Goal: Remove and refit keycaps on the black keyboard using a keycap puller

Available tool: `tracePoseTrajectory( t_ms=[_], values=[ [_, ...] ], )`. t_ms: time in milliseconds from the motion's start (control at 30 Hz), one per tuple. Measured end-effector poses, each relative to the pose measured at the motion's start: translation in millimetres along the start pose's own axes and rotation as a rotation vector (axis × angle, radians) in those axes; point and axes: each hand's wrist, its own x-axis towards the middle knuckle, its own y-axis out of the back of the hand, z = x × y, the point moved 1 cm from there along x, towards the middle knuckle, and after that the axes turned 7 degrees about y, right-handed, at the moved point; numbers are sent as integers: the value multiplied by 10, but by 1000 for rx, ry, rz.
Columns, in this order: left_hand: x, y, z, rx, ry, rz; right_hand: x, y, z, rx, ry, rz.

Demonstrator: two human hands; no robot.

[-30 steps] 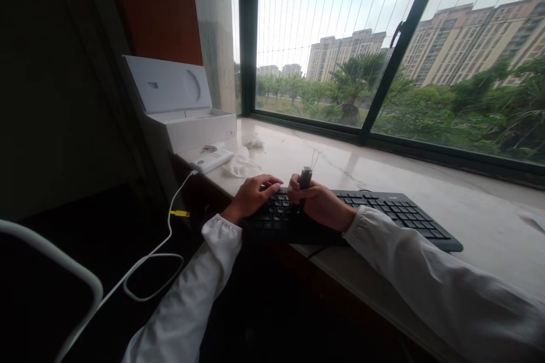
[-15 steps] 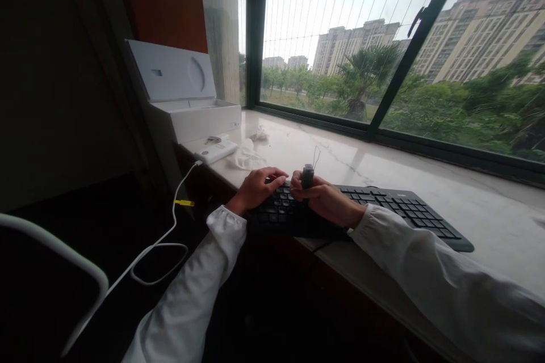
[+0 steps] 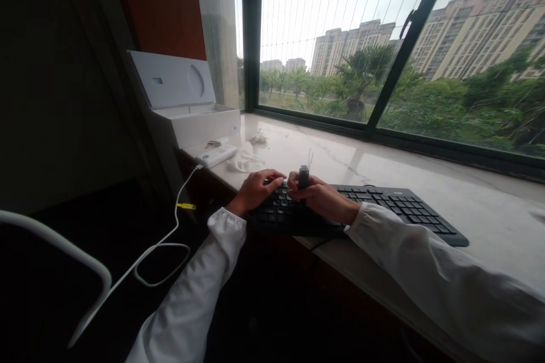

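A black keyboard [image 3: 404, 204] lies along the front edge of the pale marble sill. My left hand [image 3: 256, 188] rests on its far-left end, fingers stretched over the back edge, holding nothing that I can see. My right hand [image 3: 326, 199], above the keyboard's left-middle part, is closed around a small dark keycap puller [image 3: 303, 176]. Its thin wire loops point up past a clear tip. The puller's lower end is hidden by my fingers and the dark keys. My two hands are close together but apart.
An open white box [image 3: 200, 125] stands at the back left. Before it lie a white power bank [image 3: 217, 155] with a white cable [image 3: 176, 212] plugged in, and a crumpled clear plastic wrapper [image 3: 246, 160]. A green-framed window [image 3: 315, 119] borders the sill behind.
My right hand has shifted slightly left along the keyboard, toward my left hand, with the keycap puller still in it. My left hand stays in place. The view has tilted a little.
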Motion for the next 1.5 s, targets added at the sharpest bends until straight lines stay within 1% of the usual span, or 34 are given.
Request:
tracePoseTrajectory(
  t_ms=[133,233,433,567,900,1133,1333,1500],
  values=[
    [0,2,-13,4,-7,10,3,1,16,-68,28,-29],
    [0,0,-17,8,-15,21,4,7,17,-67,24,-36],
    [-4,0,-12,14,2,12,-7,22,-17,121,-43,-29],
    [-4,-2,-24,13,-4,14,-9,50,-5,163,-48,-37],
    [3,-5,-32,20,-15,24,-18,40,-18,101,-34,-61],
    [-6,-2,-26,13,-7,18,-4,115,53,238,-40,-26],
    [-5,-5,-16,16,3,22,-23,59,31,247,-38,24],
    [-10,-1,-6,16,0,30,-22,36,21,179,-20,13]
  ],
)
